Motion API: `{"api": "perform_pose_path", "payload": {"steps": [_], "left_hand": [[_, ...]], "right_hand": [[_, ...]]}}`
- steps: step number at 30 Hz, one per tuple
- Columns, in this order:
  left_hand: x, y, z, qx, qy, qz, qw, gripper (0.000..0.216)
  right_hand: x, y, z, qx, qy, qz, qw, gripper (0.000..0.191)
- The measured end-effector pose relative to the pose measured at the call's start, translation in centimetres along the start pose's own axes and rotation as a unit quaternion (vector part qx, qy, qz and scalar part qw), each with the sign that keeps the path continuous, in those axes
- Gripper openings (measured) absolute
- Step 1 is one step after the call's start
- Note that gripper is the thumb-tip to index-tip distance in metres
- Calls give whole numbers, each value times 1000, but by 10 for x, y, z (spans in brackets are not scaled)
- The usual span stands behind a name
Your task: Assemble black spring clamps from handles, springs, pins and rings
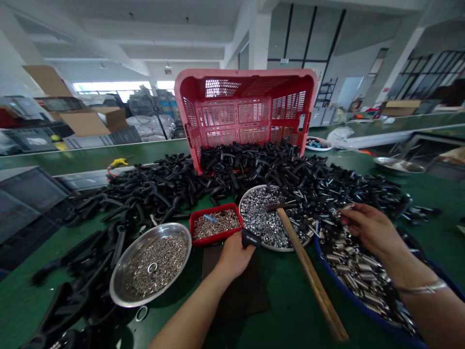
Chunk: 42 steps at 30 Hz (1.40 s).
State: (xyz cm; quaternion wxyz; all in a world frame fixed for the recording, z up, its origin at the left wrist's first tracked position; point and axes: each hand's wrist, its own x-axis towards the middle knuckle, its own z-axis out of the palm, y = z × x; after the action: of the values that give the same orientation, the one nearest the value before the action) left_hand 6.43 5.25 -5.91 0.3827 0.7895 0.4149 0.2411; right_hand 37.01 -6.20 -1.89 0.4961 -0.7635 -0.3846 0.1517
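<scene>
At the near edge of a green-topped bench (290,320), a thin metal ring (141,313) lies beside a round, shiny steel bowl (163,230) of small metal pieces. Toward the right, a hammer with a pale wooden handle (311,271) slants away from the person, its dark head resting over a round, shallow plate (278,249) of silvery nuts.

The person's left hand (234,257), above a flat dark mat (250,300), has its fingers wrapped around a black plastic handle (250,238), just in front of a small red rectangular tray (218,237) of thin metal pins. The right hand (374,230), a metal bangle (423,289) at its wrist, reaches over the far side of a blue round basin (323,261) of silvery coil springs (366,266). Its fingers are drawn together; whether they grasp a piece cannot be told.

Behind, a heap of black plastic handles (156,186) spreads across the bench and into the mouth of a red, slatted plastic crate (250,73) tipped on its side. Farther back, at left, stands an open brown cardboard box (85,122).
</scene>
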Motion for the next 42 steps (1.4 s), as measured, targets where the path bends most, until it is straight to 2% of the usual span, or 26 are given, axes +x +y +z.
{"api": "perform_pose_path", "payload": {"steps": [1, 3, 5, 9, 14, 19, 21, 23, 24, 26, 28, 30, 32, 37, 39, 42], "left_hand": [[12, 8, 2, 79, -7, 19, 997, 16], [36, 24, 7, 217, -38, 23, 975, 22], [56, 36, 15, 277, -62, 12, 959, 23], [79, 46, 30, 310, -77, -4, 947, 25], [82, 40, 34, 305, -71, 1, 950, 26], [74, 31, 29, 258, -40, 14, 965, 24], [64, 29, 30, 200, -43, 6, 979, 20], [49, 28, 34, 40, -72, -30, 996, 17], [40, 28, 37, -67, -92, -56, 992, 16], [21, 30, 41, -259, -128, -102, 952, 15], [6, 34, 43, -363, -155, -129, 910, 23], [-4, 39, 44, -429, -179, -150, 873, 31], [-9, 45, 46, -492, -189, -165, 834, 35], [-10, 59, 66, -614, -175, -181, 748, 37], [-12, 65, 74, -638, -186, -170, 727, 36], [-16, 68, 81, -644, -167, -159, 729, 37]], "right_hand": [[-5, 1, 3, 36, -19, 24, 999, 28], [-14, 1, 9, 47, -18, 67, 996, 33], [-20, 0, 12, 78, 1, 79, 994, 39], [-25, 5, 8, 124, -50, 98, 986, 50], [-24, 17, 2, 136, -82, 121, 980, 38], [-24, 10, 2, 127, -82, 115, 982, 36], [-25, 7, 2, 118, -83, 102, 984, 37], [-26, 6, 3, 124, -86, 86, 985, 37], [-27, 6, 3, 129, -84, 84, 985, 38], [-27, 7, 4, 125, -59, 89, 986, 38], [-28, 8, 4, 135, -30, 91, 986, 39], [-30, 6, 4, 172, -37, 95, 980, 39], [-35, 1, 5, 209, -78, 110, 969, 38], [-62, -20, 26, 298, -165, 137, 930, 31], [-73, -27, 38, 327, -174, 139, 918, 30], [-86, -33, 54, 355, -135, 126, 917, 29]]}}
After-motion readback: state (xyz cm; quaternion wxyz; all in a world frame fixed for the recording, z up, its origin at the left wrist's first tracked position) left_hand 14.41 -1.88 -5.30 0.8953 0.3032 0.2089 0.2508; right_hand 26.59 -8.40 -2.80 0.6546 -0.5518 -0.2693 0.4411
